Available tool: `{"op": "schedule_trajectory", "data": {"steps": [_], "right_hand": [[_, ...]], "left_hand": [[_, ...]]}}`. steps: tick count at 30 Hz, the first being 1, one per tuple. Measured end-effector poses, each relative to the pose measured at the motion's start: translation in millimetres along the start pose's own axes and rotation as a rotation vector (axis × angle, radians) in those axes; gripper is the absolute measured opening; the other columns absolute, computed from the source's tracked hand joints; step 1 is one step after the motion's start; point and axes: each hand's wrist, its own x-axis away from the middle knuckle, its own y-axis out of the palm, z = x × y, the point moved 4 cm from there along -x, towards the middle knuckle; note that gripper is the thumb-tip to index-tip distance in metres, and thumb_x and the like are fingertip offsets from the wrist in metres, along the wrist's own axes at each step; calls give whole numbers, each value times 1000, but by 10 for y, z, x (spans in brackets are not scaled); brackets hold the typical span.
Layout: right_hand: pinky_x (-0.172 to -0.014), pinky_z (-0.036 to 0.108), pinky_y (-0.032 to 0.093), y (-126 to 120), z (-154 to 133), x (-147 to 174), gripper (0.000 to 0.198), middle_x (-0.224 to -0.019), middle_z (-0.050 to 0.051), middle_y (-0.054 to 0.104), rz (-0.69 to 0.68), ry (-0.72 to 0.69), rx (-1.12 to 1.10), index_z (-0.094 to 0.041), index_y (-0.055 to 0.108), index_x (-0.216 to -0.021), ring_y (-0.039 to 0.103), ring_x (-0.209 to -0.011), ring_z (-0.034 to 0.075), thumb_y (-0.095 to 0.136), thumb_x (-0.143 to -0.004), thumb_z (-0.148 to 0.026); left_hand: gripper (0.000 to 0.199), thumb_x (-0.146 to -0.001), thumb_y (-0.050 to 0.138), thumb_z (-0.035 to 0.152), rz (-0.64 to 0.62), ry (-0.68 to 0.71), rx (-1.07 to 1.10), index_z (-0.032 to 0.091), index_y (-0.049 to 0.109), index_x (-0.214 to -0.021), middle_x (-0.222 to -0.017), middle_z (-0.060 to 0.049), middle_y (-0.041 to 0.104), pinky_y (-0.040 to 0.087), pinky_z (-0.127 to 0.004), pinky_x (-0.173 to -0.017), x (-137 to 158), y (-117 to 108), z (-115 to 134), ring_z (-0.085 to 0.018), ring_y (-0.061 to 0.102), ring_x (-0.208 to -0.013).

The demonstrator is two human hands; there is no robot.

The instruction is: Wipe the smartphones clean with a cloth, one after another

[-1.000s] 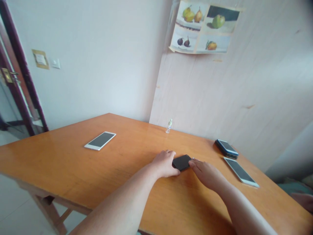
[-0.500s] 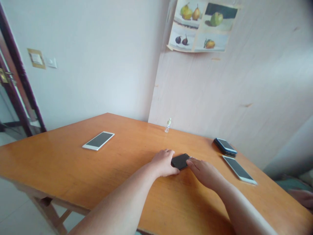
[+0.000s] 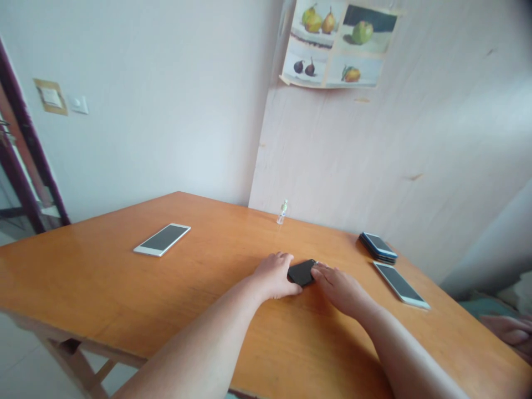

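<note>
Black phone [image 3: 301,271] | flat mid-counter [image 3: 124,288] | left hand [image 3: 274,275], right hand [image 3: 338,288] pinch its ends, each grip narrow | likely stiff, slick, light: you hold by edges

Both forearms stretched forward, converging; left hand [image 3: 274,275] palm-down, fingers curled; right hand [image 3: 337,286] flat, fingertips forward.

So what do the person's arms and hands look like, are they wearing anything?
Both arms are bare from as far up as the picture shows down to the fingers: no sleeves and no gloves. The left hand and the right hand show no ring, watch or bracelet that can be made out. The forearms look broad and smooth, with no markings visible.
</note>
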Motion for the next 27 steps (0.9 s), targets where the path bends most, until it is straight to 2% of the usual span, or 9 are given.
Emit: {"op": "schedule_trajectory", "data": {"steps": [4, 6, 8, 13, 15, 19, 21, 23, 27], "right_hand": [[-115, 47, 29, 31, -310, 85, 50, -141, 8, 56, -63, -194, -70, -24, 62, -127, 47, -134, 25, 24, -103, -44], [-118, 50, 23, 54, -378, 104, 51, -145, 6, 52, -98, -235, -114, -26, 60, -131, 40, -139, 25, 23, -103, -46], [-118, 54, 19, 71, -294, 72, 50, -147, 5, 50, -101, -187, -108, -28, 59, -133, 38, -141, 25, 23, -103, -47], [-112, 70, 15, 62, 135, -49, 49, -148, 11, 48, -6, 91, 37, -23, 56, -135, 37, -141, 30, 25, -102, -41], [-112, 69, 16, 69, 109, -48, 48, -147, 11, 49, -8, 77, 43, -22, 57, -134, 37, -141, 30, 25, -102, -40], [-118, 59, 14, 121, -245, 19, 50, -151, 7, 44, -75, -153, -74, -26, 52, -140, 32, -144, 26, 25, -102, -46], [-119, 57, 12, 145, -340, 31, 51, -153, 6, 41, -104, -214, -121, -29, 48, -143, 30, -145, 25, 24, -102, -47], [-118, 61, 10, 158, -288, -3, 50, -154, 5, 41, -101, -175, -111, -31, 48, -143, 29, -145, 26, 23, -102, -47], [-112, 71, 12, 153, -7, -93, 50, -154, 7, 39, -29, 38, -29, -29, 50, -141, 29, -145, 30, 25, -102, -45]], "left_hand": [[63, -66, 70, 55, 21, -2, 11, 20, 56, -116, -110, -12, 64, 51, -37, -83, -11, 27, -14, -30, 62, -101], [60, -69, 67, 54, 32, -2, 7, 19, 56, -116, -110, -12, 64, 51, -38, -84, -13, 36, -18, -30, 62, -102], [60, -67, 69, 53, 23, -9, 3, 19, 56, -115, -109, -12, 64, 51, -37, -83, -11, 34, -17, -30, 62, -101], [70, -61, 73, 49, 3, -21, 14, 19, 53, -122, -112, -11, 65, 52, -36, -81, -2, -2, 7, -30, 62, -101], [72, -61, 72, 48, 5, -24, 21, 18, 52, -124, -114, -11, 65, 52, -37, -83, -3, -1, 9, -31, 62, -102], [77, -65, 69, 49, 12, -38, 38, 16, 46, -131, -120, -14, 63, 50, -38, -90, -12, 30, -7, -32, 62, -109], [78, -67, 67, 46, 14, -46, 41, 15, 43, -134, -123, -15, 62, 50, -38, -91, -13, 37, -12, -31, 61, -111], [81, -66, 67, 46, 12, -54, 46, 15, 42, -136, -123, -15, 63, 50, -37, -91, -10, 32, -8, -31, 62, -110], [91, -60, 71, 48, -17, -95, 61, 14, 40, -139, -120, -14, 65, 52, -36, -87, -2, 13, 9, -32, 63, -107]]}}
